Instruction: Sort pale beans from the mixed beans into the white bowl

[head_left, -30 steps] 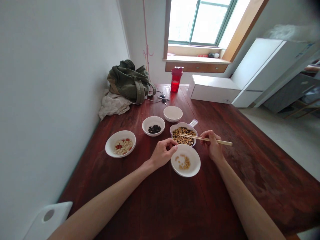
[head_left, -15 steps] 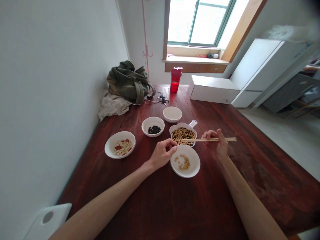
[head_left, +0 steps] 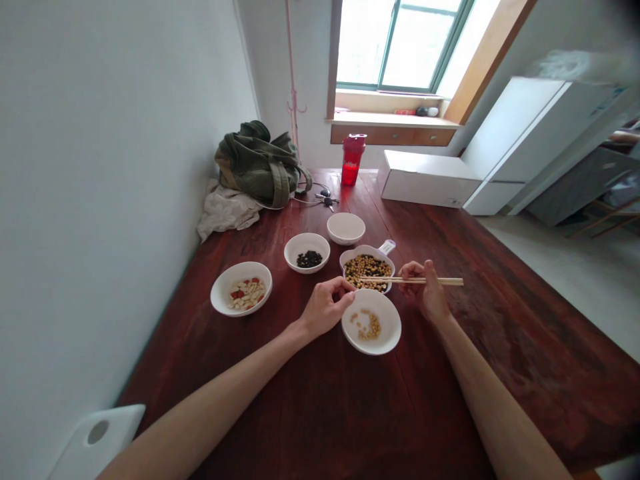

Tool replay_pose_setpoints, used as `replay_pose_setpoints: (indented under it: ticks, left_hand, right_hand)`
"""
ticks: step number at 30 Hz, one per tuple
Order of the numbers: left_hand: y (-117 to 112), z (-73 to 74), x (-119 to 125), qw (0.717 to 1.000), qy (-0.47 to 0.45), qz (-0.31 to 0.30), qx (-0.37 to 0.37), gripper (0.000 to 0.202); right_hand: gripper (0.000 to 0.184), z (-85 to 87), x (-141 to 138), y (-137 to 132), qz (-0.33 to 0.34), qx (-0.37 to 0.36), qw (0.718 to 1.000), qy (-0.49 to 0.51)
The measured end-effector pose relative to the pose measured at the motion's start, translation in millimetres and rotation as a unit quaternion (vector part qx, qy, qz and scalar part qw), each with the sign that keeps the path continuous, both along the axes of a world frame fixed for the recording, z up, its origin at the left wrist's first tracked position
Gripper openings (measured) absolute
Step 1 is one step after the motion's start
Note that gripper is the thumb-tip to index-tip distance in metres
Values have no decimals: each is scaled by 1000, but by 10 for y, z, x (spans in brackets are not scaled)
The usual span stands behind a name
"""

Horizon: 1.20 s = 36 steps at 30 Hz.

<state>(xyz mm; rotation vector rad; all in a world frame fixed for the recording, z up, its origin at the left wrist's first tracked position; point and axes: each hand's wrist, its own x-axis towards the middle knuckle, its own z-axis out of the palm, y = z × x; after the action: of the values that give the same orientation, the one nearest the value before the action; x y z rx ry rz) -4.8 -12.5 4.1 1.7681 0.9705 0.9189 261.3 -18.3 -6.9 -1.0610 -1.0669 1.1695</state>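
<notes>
Left hand [head_left: 327, 307]: fingers curled, thumb and fingertips pinching the near-left rim of a shallow white ceramic bowl [head_left: 387, 337]. This bowl rests on the dark red wooden table [head_left: 500, 347] directly before the person and contains a small cluster of tan beans [head_left: 369, 325]. Right hand [head_left: 426, 295]: closed around a pair of pale wooden chopsticks [head_left: 395, 280], held nearly level. The tips lie over a small white handled bowl [head_left: 387, 247] filled with mixed tan and dark beans, set just behind the shallow bowl; whether the tips grip a bean cannot be told. Further left and back: a round white bowl of black beans [head_left: 316, 241], a round white empty bowl [head_left: 346, 227], and a wide white bowl of pale and red pieces [head_left: 224, 288], each apart from the others. At the far end of the table: an olive green fabric bag [head_left: 260, 163] on a crumpled pale cloth [head_left: 225, 210], a translucent red plastic bottle [head_left: 353, 159], and a long white cardboard box [head_left: 427, 178].
</notes>
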Motion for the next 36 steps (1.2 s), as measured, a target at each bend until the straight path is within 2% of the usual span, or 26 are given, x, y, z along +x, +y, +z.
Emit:
replay_pose_setpoints:
  ticks: [6,15,24,30,36]
  left_hand:
    - [1,-10,-5,1000,-1,2,0,23]
    - [-3,1,-3,1000,-6,6,0,23]
    - [-3,4,-1,1000,-6,5,-3,22]
    - [3,-10,2,1000,-4,5,-4,23]
    - [-4,4,4,1000,-5,6,-3,23]
  right_hand:
    - [62,-3,15,4,-12,-1,1000,-26]
    - [65,77,-9,-18,-11,-5,1000,2]
    - [66,67,9,-26,26,-18,999,6]
    - [62,5,5,6,-6,14,999,-47]
    - [59,-54,40,32,-40,33,997,-52]
